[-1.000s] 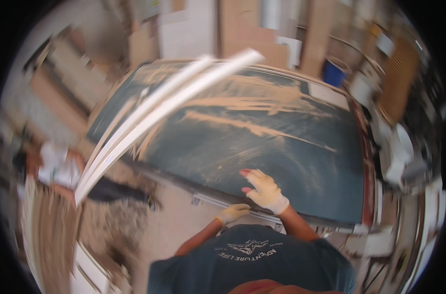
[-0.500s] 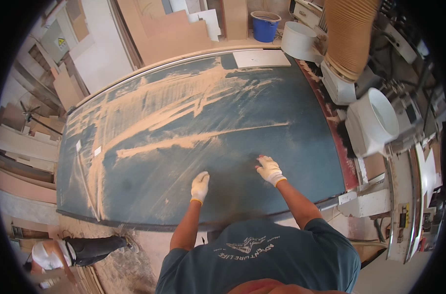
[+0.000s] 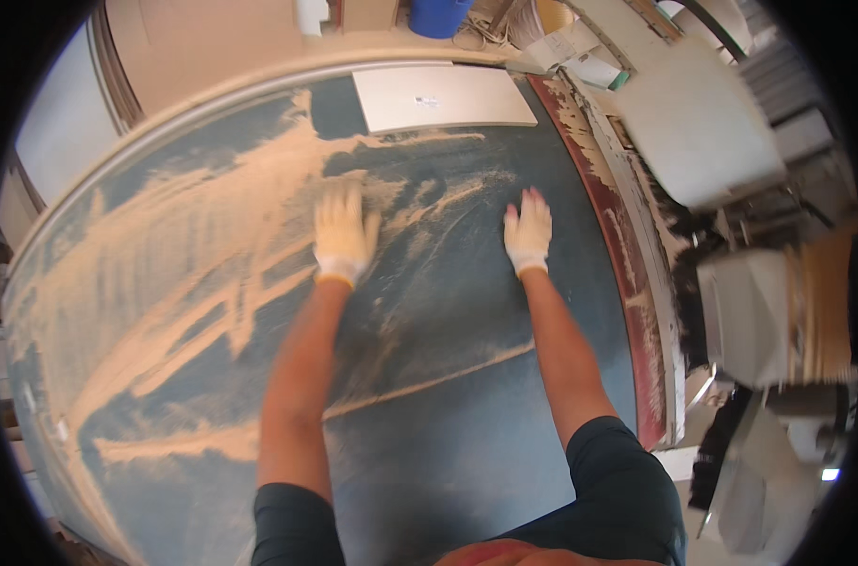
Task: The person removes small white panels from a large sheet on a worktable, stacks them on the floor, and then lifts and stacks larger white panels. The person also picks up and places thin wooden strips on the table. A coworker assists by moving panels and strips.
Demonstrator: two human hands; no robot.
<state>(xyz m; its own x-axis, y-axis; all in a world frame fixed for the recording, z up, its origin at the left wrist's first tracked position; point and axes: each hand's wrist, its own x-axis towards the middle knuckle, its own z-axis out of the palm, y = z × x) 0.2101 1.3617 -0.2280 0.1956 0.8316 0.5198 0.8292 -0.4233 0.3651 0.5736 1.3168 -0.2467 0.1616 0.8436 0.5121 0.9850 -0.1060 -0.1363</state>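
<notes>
Both my arms reach forward over a dark blue-green tabletop (image 3: 429, 443) streaked with tan sawdust (image 3: 259, 189). My left hand (image 3: 345, 226), in a pale work glove, is flat with its fingers spread over the edge of the dust; motion blurs it a little. My right hand (image 3: 529, 229), in a matching glove with reddish fingertips, is stretched out over the darker surface on the right. Neither hand holds anything. Beyond them, at the far edge, lies a white rectangular board (image 3: 443, 97) with a small label.
A worn red strip (image 3: 617, 245) runs along the table's right side, next to black bristles (image 3: 683, 274) and blurred pale machine parts (image 3: 702, 123). Behind the far edge stand a blue bucket (image 3: 438, 17) and large tan panels (image 3: 221, 47).
Both hands have moved forward across the table, toward the white board, and the arms are stretched further. My view has shifted forward and right; the person at the lower left is out of sight.
</notes>
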